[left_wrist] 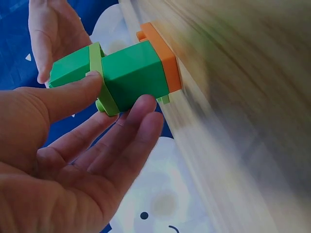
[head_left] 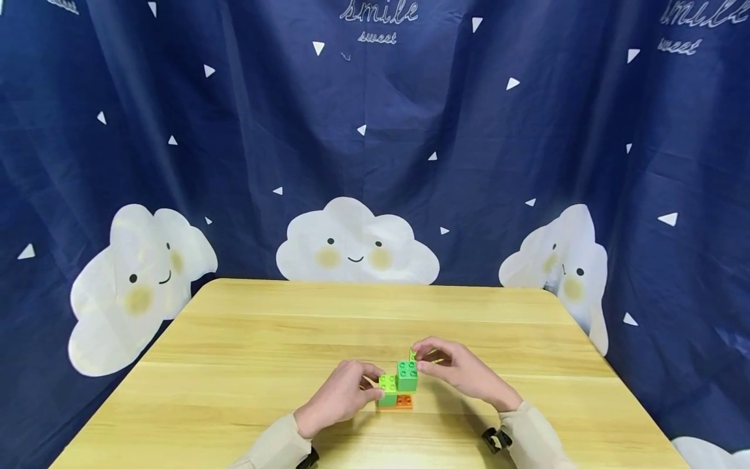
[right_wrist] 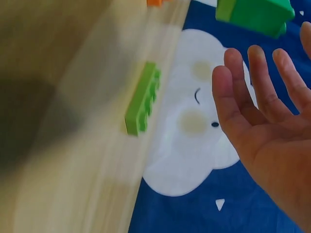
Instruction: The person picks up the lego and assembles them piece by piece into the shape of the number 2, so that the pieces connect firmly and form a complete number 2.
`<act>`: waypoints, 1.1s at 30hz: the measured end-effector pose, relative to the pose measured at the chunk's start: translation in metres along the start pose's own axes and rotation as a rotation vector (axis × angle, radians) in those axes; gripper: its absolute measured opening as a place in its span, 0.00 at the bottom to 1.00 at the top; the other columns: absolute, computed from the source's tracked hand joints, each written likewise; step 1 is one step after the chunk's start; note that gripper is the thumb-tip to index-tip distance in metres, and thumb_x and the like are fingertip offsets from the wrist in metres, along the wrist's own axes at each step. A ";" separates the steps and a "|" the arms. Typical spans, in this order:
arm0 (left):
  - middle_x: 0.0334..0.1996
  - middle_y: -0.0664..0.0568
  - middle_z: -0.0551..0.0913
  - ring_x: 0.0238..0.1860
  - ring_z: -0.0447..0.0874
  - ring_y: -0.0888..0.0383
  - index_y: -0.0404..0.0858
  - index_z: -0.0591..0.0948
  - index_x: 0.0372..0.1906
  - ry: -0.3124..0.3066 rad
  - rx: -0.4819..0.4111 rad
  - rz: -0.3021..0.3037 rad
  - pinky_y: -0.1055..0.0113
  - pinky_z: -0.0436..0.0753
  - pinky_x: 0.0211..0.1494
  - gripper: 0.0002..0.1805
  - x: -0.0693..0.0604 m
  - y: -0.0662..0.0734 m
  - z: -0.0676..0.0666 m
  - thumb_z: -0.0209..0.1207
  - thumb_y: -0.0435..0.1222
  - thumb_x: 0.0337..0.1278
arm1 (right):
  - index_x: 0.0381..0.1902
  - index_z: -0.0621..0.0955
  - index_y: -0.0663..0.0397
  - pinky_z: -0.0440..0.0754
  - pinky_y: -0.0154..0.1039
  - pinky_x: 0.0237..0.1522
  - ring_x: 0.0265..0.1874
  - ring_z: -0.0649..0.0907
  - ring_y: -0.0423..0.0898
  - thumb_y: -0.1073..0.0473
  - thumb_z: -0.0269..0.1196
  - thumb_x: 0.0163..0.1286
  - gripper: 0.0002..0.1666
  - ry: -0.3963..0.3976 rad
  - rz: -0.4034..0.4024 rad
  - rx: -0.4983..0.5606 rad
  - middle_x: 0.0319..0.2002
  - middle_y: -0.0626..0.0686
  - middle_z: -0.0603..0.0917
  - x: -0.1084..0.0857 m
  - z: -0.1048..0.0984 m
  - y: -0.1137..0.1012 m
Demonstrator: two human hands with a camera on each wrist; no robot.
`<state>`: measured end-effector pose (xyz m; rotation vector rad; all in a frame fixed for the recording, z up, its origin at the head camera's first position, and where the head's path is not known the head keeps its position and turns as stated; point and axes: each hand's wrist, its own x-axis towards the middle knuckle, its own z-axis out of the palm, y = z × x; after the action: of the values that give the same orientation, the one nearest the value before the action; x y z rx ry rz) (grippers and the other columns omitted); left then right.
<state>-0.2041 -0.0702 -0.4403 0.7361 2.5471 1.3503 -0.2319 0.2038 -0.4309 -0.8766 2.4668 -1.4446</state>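
A small stack of toy bricks stands on the table: an orange plate [head_left: 404,402] at the bottom, a green brick [left_wrist: 136,75] on it, a lime plate [left_wrist: 104,80] above, and another green brick [head_left: 407,376] on top at the right. My left hand [head_left: 346,397] holds the stack's left side, thumb on the lime plate and fingertips by the lower green brick. Beside the top brick is my right hand [head_left: 459,371]; in the right wrist view that hand [right_wrist: 277,111] has its fingers extended, apart from the bricks. A separate lime brick [right_wrist: 143,99] lies on the table behind the stack.
The wooden table [head_left: 263,326] extends around the bricks. Behind it hangs a dark blue curtain [head_left: 398,169] with white clouds and small triangles.
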 end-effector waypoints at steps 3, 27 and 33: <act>0.45 0.43 0.88 0.37 0.89 0.58 0.29 0.85 0.53 -0.006 -0.019 -0.011 0.70 0.88 0.41 0.17 0.000 0.001 0.000 0.69 0.31 0.61 | 0.60 0.81 0.53 0.84 0.37 0.55 0.53 0.84 0.51 0.52 0.64 0.76 0.19 0.041 0.013 -0.027 0.50 0.58 0.84 -0.001 -0.008 0.003; 0.50 0.42 0.88 0.40 0.89 0.60 0.30 0.85 0.55 0.003 0.032 -0.016 0.70 0.88 0.42 0.17 -0.001 0.002 0.001 0.67 0.31 0.63 | 0.58 0.82 0.62 0.84 0.35 0.46 0.49 0.85 0.54 0.57 0.69 0.70 0.22 0.074 0.109 -0.207 0.55 0.63 0.84 0.028 -0.036 0.034; 0.49 0.42 0.88 0.39 0.89 0.60 0.30 0.84 0.55 0.001 0.029 -0.019 0.70 0.88 0.41 0.17 -0.001 0.002 0.002 0.67 0.31 0.63 | 0.57 0.82 0.64 0.82 0.37 0.42 0.43 0.83 0.51 0.59 0.72 0.67 0.23 0.059 0.111 -0.362 0.54 0.61 0.84 0.031 -0.036 0.041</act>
<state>-0.2018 -0.0684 -0.4395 0.7149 2.5726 1.3114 -0.2887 0.2290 -0.4414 -0.7466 2.8235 -1.0191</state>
